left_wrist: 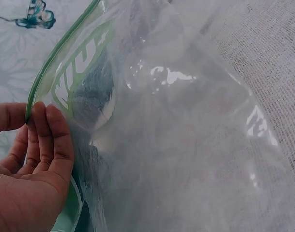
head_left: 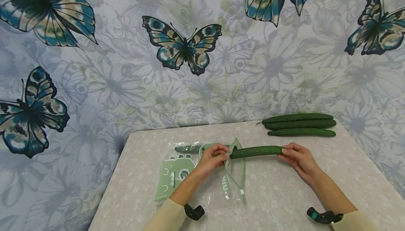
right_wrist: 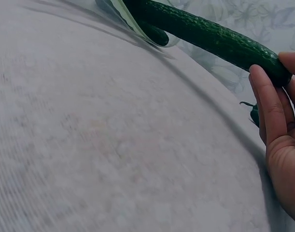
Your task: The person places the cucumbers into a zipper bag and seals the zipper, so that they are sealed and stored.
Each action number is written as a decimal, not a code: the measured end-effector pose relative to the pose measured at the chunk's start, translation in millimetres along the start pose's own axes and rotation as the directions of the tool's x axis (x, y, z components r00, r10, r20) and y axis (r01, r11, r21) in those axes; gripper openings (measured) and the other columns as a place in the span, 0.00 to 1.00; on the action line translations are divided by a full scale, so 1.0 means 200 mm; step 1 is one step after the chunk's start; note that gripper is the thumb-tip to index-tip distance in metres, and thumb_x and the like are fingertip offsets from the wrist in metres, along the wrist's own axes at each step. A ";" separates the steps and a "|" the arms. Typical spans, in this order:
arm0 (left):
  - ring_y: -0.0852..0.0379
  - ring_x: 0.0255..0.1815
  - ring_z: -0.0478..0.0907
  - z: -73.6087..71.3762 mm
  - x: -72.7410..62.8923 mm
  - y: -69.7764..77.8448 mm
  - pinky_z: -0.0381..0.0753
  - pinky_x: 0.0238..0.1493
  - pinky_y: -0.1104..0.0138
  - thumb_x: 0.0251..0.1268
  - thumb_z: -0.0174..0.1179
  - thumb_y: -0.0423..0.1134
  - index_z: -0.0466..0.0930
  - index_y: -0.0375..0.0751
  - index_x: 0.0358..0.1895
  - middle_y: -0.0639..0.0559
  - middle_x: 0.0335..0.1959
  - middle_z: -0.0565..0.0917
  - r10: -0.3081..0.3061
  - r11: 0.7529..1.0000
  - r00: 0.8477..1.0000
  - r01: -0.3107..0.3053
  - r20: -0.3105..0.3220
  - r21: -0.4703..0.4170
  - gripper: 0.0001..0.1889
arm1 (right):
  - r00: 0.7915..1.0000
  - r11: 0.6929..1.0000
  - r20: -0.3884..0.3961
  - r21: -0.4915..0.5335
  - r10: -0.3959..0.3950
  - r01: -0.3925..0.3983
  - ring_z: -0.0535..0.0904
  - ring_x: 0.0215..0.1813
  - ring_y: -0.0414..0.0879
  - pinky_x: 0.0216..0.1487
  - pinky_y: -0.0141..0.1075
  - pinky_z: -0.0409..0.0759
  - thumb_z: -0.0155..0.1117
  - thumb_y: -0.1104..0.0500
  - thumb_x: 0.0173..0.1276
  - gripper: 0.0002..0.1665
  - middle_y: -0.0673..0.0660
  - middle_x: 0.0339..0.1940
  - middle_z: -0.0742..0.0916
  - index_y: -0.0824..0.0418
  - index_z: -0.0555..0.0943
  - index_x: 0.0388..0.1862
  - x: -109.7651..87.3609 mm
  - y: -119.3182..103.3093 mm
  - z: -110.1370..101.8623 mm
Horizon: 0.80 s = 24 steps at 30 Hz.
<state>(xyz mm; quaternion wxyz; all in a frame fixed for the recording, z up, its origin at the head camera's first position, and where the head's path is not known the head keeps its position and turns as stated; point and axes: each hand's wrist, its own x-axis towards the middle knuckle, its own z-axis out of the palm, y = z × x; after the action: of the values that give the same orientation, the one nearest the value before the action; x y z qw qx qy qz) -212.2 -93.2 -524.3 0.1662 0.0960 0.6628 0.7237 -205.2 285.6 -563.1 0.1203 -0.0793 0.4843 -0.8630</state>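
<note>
Head cam 1st: I've got both of the person's hands on my feed, over a pale floral-patterned tablecloth (head_left: 272, 199). L hand (head_left: 211, 160) pinches the mouth of a clear plastic zip bag w/ green edging (head_left: 225, 187), thumb & fingertips together at the rim, prob. so the two sides part enough to admit something. In that gap: the L end of a long, ridged dark-green cucumber (head_left: 257, 152), held roughly level, most of it outside the bag. R hand (head_left: 299, 160) has its other end btwn thumb & fingers, I'd guess to leave the leading end free of knuckles. Under the film lies a 2nd long green cucumber (head_left: 186, 149), seemingly inside the bag. Near it, a pale-green plastic panel w/ cartoon face (head_left: 172, 180); can't tell if it's the same bag. Back R, three slim dark-green cucumbers (head_left: 299, 124) lie side by side, well apart from the bag, prob. for elbow room. L wrist cam now: fingers bent, tips meeting on the green rim; slack film fills most of the view. R wrist cam: thumb on top, fingers beneath, spread just the cucumber's thickness; another cucumber tip shows in the bag mouth below, so space is shared.
</note>
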 end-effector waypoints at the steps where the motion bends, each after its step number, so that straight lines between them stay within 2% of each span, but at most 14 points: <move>1: 0.65 0.39 0.80 0.00 0.00 0.00 0.85 0.43 0.69 0.72 0.65 0.30 0.77 0.25 0.60 0.61 0.37 0.82 0.000 1.000 1.000 0.000 0.001 0.001 0.18 | 1.000 1.000 -0.001 -0.012 0.006 -0.006 0.91 0.56 0.43 0.60 0.36 0.88 0.54 0.74 0.82 0.17 0.52 0.51 0.88 0.58 0.88 0.47 0.01 0.00 0.01; 11: 0.64 0.38 0.80 0.02 0.00 0.02 0.85 0.43 0.68 0.73 0.64 0.32 0.80 0.31 0.59 0.61 0.38 0.83 -0.004 1.000 1.000 0.004 0.006 0.017 0.15 | 0.999 0.998 -0.009 -0.055 0.038 -0.039 0.91 0.54 0.44 0.60 0.37 0.89 0.58 0.73 0.80 0.15 0.51 0.49 0.88 0.58 0.87 0.44 0.09 0.05 0.10; 19: 0.64 0.38 0.80 0.02 0.00 0.02 0.85 0.43 0.68 0.72 0.64 0.31 0.79 0.30 0.58 0.60 0.38 0.83 0.005 1.000 1.000 -0.005 0.010 0.011 0.15 | 0.999 0.994 -0.008 -0.096 0.046 -0.046 0.91 0.51 0.43 0.59 0.37 0.90 0.66 0.70 0.76 0.06 0.52 0.47 0.88 0.61 0.85 0.41 0.16 0.10 0.18; 24: 0.64 0.38 0.80 0.01 0.01 0.02 0.85 0.43 0.69 0.71 0.65 0.31 0.80 0.30 0.57 0.59 0.37 0.83 0.020 1.000 1.000 -0.020 0.009 0.006 0.14 | 0.998 0.994 -0.015 -0.087 0.061 -0.063 0.92 0.51 0.44 0.59 0.37 0.90 0.69 0.70 0.74 0.06 0.52 0.46 0.88 0.60 0.85 0.41 0.20 0.15 0.24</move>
<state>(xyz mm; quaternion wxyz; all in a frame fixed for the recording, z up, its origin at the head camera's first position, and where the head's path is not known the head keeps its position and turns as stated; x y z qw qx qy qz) -212.9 -90.3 -520.6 0.1618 0.1064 0.6634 0.7228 -228.2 220.8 -562.5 0.1404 -0.0639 0.5244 -0.8374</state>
